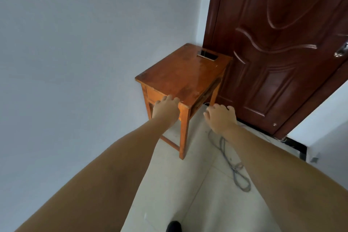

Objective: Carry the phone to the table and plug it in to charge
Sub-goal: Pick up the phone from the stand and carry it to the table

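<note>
The dark, flat rectangular phone [207, 55] lies screen-up at the far end of the small orange-brown wooden table [180, 79], near the corner where the pale grey wall [75, 52] meets the dark red-brown panelled door [278, 47]. It is well apart from both hands. The left hand [165, 111] reaches forward with its back to the camera, its fingers curled loosely together at the table's near corner; whether they touch the wood is hard to tell from this angle. The right hand [221, 118] hangs over the floor beside the table's near right leg, fingers slightly spread and bent downward, pinching nothing. Neither hand holds anything. On the pale tiled floor [188, 194] a thin grey cable [235, 167] runs in loose loops from under the right forearm toward the camera. A silver door handle [341, 51] shows at the right edge, and the toe of a black shoe [173, 226] shows at the bottom.
</note>
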